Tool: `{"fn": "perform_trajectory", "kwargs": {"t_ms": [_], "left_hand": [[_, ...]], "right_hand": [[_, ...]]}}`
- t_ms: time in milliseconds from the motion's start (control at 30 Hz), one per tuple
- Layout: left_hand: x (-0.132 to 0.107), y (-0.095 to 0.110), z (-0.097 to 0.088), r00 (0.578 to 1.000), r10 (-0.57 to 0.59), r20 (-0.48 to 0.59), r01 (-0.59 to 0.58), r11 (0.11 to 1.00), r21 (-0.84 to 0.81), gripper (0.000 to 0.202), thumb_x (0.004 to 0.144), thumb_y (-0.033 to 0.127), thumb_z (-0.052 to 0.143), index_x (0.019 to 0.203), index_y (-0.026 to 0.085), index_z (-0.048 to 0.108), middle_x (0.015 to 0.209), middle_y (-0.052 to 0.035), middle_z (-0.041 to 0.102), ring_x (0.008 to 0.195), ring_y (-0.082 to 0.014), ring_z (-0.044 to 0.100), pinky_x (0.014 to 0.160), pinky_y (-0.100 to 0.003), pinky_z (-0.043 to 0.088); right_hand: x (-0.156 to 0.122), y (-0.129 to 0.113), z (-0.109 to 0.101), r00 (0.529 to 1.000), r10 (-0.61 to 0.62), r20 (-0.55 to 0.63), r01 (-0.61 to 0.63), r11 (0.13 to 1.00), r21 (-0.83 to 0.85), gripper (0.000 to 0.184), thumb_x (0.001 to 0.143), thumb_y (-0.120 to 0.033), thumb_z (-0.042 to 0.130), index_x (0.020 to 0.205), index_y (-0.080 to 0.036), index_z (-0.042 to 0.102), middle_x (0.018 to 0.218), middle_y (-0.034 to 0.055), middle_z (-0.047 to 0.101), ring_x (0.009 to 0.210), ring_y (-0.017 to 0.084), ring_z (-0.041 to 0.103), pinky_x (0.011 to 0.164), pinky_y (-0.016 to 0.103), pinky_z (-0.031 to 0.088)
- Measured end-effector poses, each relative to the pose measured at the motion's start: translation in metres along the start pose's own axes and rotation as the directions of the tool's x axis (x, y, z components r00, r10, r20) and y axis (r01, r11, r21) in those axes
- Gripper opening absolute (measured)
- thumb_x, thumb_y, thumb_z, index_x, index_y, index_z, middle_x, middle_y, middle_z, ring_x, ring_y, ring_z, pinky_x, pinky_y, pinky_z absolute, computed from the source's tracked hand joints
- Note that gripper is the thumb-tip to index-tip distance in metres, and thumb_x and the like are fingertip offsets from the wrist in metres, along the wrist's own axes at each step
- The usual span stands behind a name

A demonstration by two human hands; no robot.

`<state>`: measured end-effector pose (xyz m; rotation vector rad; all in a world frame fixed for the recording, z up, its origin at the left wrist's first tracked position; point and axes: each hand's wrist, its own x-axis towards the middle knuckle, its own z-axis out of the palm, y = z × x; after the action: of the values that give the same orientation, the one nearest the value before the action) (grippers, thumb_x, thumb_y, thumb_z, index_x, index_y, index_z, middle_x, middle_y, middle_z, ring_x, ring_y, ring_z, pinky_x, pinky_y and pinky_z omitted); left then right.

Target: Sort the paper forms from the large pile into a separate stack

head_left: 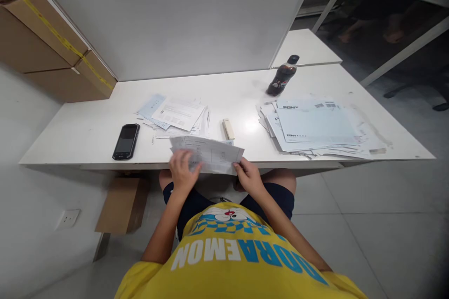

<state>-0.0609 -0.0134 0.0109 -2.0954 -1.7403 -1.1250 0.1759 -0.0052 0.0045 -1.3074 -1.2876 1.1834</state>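
Both hands on one paper sheet at desk edge.
Left hand [182, 170] and right hand [248, 176] pinch opposite ends of sheet [210, 154], held over table [87, 135] front edge; phone [126, 141] left, envelope stack [315, 126] right.

Bright overhead light, glare spot on table [250, 124]; edges bowed, corners dim, hands slightly blurred.

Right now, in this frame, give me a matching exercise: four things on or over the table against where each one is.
Things:
1 smartphone
2 cola bottle
3 envelope stack
4 printed sheet

Places:
A held by left hand and right hand
B left of the loose papers
C farthest back, on the right
D right side, in front of the bottle

Pairs: 1-B, 2-C, 3-D, 4-A
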Motion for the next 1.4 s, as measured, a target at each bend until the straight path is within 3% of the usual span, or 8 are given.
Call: {"fn": "perform_trajectory", "kwargs": {"t_ms": [67,133,267,533,833,1067,1267,1400], "left_hand": [[0.013,-0.015,0.001,0.959,-0.248,-0.137,0.249,0.968,-0.017,0.073,0.085,0.048,0.068,0.141,0.013,0.038,0.146,-0.0263,0.038,0.142,-0.0382,0.029,0.113,-0.056,0.028],[0.027,-0.028,0.004,0.936,-0.35,-0.036,0.338,0.924,-0.179,0.082,0.087,0.048,0.065,0.149,0.015,0.022,0.152,-0.0253,0.029,0.145,-0.0349,0.027,0.114,-0.052,0.031],[0.04,-0.042,0.017,0.903,-0.35,0.248,0.428,0.776,-0.463,0.061,0.09,0.042,0.06,0.141,0.021,0.033,0.13,-0.0162,0.057,0.125,-0.0261,0.055,0.103,-0.042,0.047],[0.03,-0.026,0.05,0.912,-0.318,0.26,0.409,0.638,-0.653,0.047,0.086,0.038,0.063,0.125,0.021,0.043,0.125,-0.0148,0.06,0.121,-0.0239,0.059,0.103,-0.042,0.048],[0.039,-0.011,0.044,0.938,-0.319,0.134,0.315,0.626,-0.713,0.02,0.088,0.039,0.061,0.096,0.022,0.058,0.094,-0.0077,0.067,0.095,-0.0223,0.068,0.092,-0.04,0.054],[0.032,-0.012,0.059,0.895,-0.325,0.304,0.442,0.568,-0.695,0.041,0.089,0.043,0.059,0.124,0.025,0.049,0.1,-0.0068,0.067,0.097,-0.0219,0.067,0.09,-0.039,0.054],[0.028,-0.008,0.048,0.898,-0.26,0.355,0.431,0.684,-0.589,0.029,0.09,0.036,0.057,0.116,0.025,0.057,0.108,-0.008,0.069,0.1,-0.0234,0.067,0.085,-0.038,0.055],[0.041,-0.038,0.014,0.932,-0.355,0.073,0.356,0.86,-0.365,0.025,0.092,0.036,0.053,0.11,0.023,0.062,0.1,-0.0093,0.07,0.095,-0.0244,0.066,0.088,-0.04,0.053]], "right_hand": [[0.004,-0.006,-0.005,0.99,-0.108,-0.093,0.096,0.988,-0.12,0.026,0.082,-0.049,0.059,0.082,-0.025,0.069,0.082,0.0055,0.07,0.085,0.027,0.061,0.083,0.04,0.048],[0.01,-0.01,-0.007,0.976,-0.171,-0.134,0.151,0.977,-0.152,0.026,0.085,-0.049,0.056,0.083,-0.026,0.069,0.085,0.0069,0.07,0.089,0.028,0.061,0.086,0.041,0.047],[0.021,-0.01,-0.009,0.975,-0.193,-0.109,0.174,0.972,-0.16,0.025,0.085,-0.046,0.055,0.093,-0.026,0.066,0.094,0.0072,0.071,0.096,0.029,0.061,0.088,0.041,0.046],[0.029,-0.02,-0.027,0.967,-0.224,-0.121,0.203,0.965,-0.164,0.025,0.089,-0.035,0.05,0.107,-0.024,0.062,0.101,0.0055,0.069,0.096,0.024,0.061,0.085,0.035,0.046],[0.018,-0.031,-0.037,0.95,-0.143,-0.278,0.157,0.987,0.029,0.02,0.084,-0.041,0.059,0.092,-0.026,0.069,0.096,0.0057,0.072,0.097,0.026,0.063,0.092,0.039,0.047],[0.022,-0.008,-0.034,0.968,-0.018,-0.252,0.076,0.973,0.219,0.022,0.078,-0.042,0.064,0.092,-0.026,0.069,0.097,0.0072,0.074,0.101,0.028,0.065,0.096,0.043,0.047],[0.029,0.003,-0.045,0.991,0.06,-0.122,-0.035,0.98,0.198,0.034,0.065,-0.053,0.075,0.082,-0.024,0.072,0.095,0.0085,0.075,0.099,0.032,0.065,0.096,0.049,0.048],[0.019,0.015,-0.06,0.973,0.136,-0.189,-0.109,0.983,0.148,0.037,0.062,-0.051,0.077,0.087,-0.025,0.074,0.093,0.007,0.076,0.094,0.032,0.066,0.088,0.048,0.052]]}}
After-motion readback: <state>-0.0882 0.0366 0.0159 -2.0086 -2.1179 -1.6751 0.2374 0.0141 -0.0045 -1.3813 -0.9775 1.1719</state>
